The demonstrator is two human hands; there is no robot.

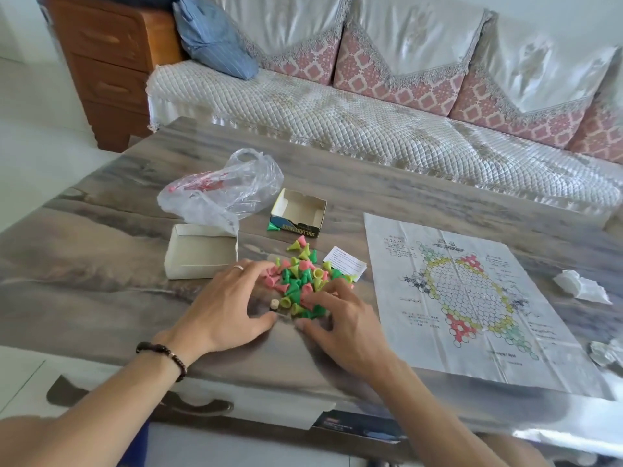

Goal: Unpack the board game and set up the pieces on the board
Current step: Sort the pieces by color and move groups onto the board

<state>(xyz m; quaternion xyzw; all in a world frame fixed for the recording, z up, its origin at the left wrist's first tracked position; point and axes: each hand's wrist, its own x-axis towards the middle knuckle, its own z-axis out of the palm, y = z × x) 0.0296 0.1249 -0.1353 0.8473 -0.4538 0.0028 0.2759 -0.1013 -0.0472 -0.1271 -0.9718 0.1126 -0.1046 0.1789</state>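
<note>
A heap of small cone-shaped pieces, pink, green and yellow, lies on the table in front of me. My left hand rests at the heap's left edge with fingers spread and touching the pieces. My right hand lies on the heap's near right side, fingers bent over several pieces. A small beige die sits between my hands. The paper game board, printed with a hexagon grid, is spread flat to the right. One green piece lies beside the open box tray.
An upturned white box lid and a crumpled clear plastic bag lie to the left rear. A small printed slip sits by the heap. Crumpled white wrappers lie at the right edge. A sofa stands behind the table.
</note>
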